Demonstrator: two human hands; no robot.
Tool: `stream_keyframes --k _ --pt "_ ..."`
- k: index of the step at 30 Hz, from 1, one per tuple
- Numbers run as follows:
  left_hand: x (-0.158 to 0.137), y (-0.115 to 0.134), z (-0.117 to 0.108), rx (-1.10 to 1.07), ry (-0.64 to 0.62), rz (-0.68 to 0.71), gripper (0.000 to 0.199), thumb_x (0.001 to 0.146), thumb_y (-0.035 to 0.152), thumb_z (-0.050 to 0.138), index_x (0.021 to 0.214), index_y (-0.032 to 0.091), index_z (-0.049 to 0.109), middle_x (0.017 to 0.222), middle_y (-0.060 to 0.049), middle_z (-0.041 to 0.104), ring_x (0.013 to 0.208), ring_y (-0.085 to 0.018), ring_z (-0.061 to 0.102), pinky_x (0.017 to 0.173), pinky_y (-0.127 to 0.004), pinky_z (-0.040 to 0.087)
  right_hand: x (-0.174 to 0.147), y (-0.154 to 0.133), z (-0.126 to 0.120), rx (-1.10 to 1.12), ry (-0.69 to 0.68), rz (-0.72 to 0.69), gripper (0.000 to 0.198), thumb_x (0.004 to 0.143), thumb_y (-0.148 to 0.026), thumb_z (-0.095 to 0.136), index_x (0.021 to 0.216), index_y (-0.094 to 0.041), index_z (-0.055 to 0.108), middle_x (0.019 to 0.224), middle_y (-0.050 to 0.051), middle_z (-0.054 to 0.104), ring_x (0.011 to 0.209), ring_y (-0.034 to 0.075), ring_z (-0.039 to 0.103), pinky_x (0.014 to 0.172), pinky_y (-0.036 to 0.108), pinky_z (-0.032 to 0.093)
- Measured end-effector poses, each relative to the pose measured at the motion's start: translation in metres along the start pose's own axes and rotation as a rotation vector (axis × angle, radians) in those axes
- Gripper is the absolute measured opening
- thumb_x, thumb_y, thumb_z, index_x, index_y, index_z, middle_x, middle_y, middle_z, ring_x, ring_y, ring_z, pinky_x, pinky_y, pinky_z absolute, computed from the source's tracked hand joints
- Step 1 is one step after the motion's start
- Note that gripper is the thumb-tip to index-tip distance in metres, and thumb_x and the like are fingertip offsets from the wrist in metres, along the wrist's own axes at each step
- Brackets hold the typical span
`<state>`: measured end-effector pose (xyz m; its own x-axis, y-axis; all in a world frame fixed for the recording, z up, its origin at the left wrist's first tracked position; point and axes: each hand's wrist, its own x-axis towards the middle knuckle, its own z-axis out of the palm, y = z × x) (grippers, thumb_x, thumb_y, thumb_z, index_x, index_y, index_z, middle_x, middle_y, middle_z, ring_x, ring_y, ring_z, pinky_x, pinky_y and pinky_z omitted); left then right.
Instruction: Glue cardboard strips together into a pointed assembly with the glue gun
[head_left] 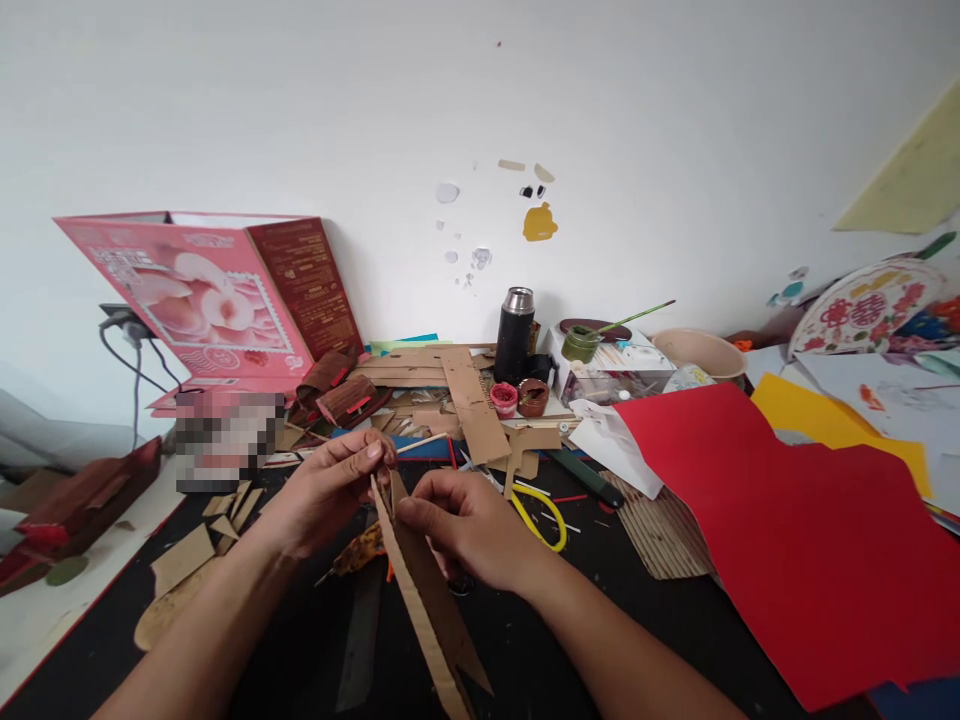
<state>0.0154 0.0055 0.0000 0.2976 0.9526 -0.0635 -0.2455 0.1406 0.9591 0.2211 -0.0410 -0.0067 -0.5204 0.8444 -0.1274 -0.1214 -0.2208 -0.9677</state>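
Note:
My left hand (330, 485) is closed, with a thin wooden stick (421, 443) pinched at its fingertips and pointing right. Just below those fingertips is the upper end of a long folded cardboard piece (442, 610); whether the left fingers also touch it, I cannot tell. My right hand (469, 525) grips this cardboard near its top, thumb on the near side and other fingers partly hidden. The cardboard slants down toward me over the black work surface (300, 640). Under my hands lies a stained tool (361, 553) with a thin metal tip, partly covered by the cardboard.
Yellow-handled scissors (556, 530) and a dark green cutter (589, 480) lie right of my hands. Red paper (810, 540) covers the right side. Behind stand a black flask (513, 340) and paint jars (504, 400). Cardboard scraps (184, 560) and a pink box (217, 300) are left.

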Motion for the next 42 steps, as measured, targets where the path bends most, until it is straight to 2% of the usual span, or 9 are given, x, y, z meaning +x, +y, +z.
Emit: stream_keyframes --k 6,11,14,16,18,20,24,31,42 --pt "0.006 0.005 0.0 -0.116 0.072 0.104 0.051 0.071 0.05 0.098 0.061 0.018 0.06 0.06 0.003 0.05 0.056 -0.01 0.045 0.048 -0.021 0.042 0.001 0.001 -0.001 -0.002 0.003 -0.012 0.063 0.08 -0.082 0.08 0.082 -0.022 0.061 0.049 -0.009 0.055 0.039 0.009 0.047 0.037 0.019 0.034" --pt "0.011 0.011 -0.008 -0.205 0.173 0.222 0.062 0.083 0.043 0.092 0.054 0.02 0.042 0.051 0.008 0.032 0.045 -0.007 0.026 0.041 -0.019 0.036 0.003 0.003 -0.002 0.003 0.023 -0.029 0.058 0.084 -0.077 0.081 0.083 -0.022 0.062 0.049 -0.009 0.055 0.038 0.009 0.047 0.037 0.019 0.035" --pt "0.012 0.008 -0.01 -0.134 0.222 0.208 0.056 0.071 0.05 0.099 0.057 0.018 0.056 0.054 0.005 0.049 0.048 -0.007 0.04 0.042 -0.017 0.038 0.003 0.004 -0.001 -0.004 0.024 -0.02 0.055 0.087 -0.074 0.081 0.083 -0.023 0.061 0.049 -0.009 0.055 0.038 0.009 0.047 0.036 0.018 0.035" --pt "0.011 0.004 -0.009 -0.061 0.245 0.175 0.045 0.058 0.048 0.106 0.078 0.018 0.078 0.071 -0.001 0.072 0.057 -0.01 0.057 0.047 -0.017 0.044 0.002 0.004 -0.001 -0.006 0.023 -0.016 0.053 0.088 -0.072 0.08 0.083 -0.023 0.061 0.049 -0.009 0.054 0.038 0.009 0.047 0.036 0.019 0.035" --pt "0.009 0.001 -0.006 -0.006 0.231 0.143 0.057 0.056 0.042 0.108 0.105 0.022 0.087 0.097 -0.007 0.084 0.071 -0.015 0.069 0.057 -0.019 0.053 0.002 0.004 -0.001 -0.013 0.032 -0.024 0.052 0.089 -0.071 0.08 0.083 -0.023 0.061 0.049 -0.009 0.055 0.038 0.009 0.047 0.036 0.019 0.035" --pt "0.006 0.001 -0.004 0.018 0.196 0.144 0.056 0.06 0.045 0.106 0.109 0.023 0.088 0.107 -0.011 0.085 0.077 -0.018 0.073 0.062 -0.022 0.057 0.002 0.005 -0.001 -0.005 0.046 -0.043 0.051 0.089 -0.069 0.082 0.083 -0.023 0.061 0.049 -0.009 0.054 0.038 0.009 0.047 0.037 0.019 0.035" --pt "0.002 0.003 -0.003 0.06 0.163 0.152 0.049 0.062 0.054 0.103 0.096 0.022 0.091 0.089 -0.01 0.085 0.069 -0.017 0.07 0.062 -0.023 0.057 0.002 0.005 0.0 0.007 0.051 -0.033 0.053 0.09 -0.072 0.079 0.085 -0.023 0.061 0.05 -0.009 0.055 0.038 0.01 0.048 0.037 0.02 0.034" --pt "-0.007 0.001 -0.004 0.115 0.1 0.121 0.045 0.058 0.056 0.104 0.086 0.023 0.091 0.088 -0.011 0.085 0.072 -0.021 0.073 0.066 -0.027 0.06 0.002 0.004 0.001 -0.011 0.068 -0.048 0.053 0.089 -0.073 0.078 0.084 -0.023 0.06 0.05 -0.009 0.054 0.04 0.01 0.048 0.039 0.02 0.036" --pt "-0.009 -0.003 -0.004 0.213 -0.012 0.065 0.038 0.073 0.054 0.098 0.084 0.018 0.087 0.079 -0.006 0.076 0.066 -0.015 0.063 0.061 -0.024 0.051 0.003 0.008 0.002 -0.025 0.068 -0.015 0.058 0.086 -0.078 0.078 0.087 -0.022 0.062 0.051 -0.009 0.054 0.04 0.01 0.048 0.038 0.02 0.034"
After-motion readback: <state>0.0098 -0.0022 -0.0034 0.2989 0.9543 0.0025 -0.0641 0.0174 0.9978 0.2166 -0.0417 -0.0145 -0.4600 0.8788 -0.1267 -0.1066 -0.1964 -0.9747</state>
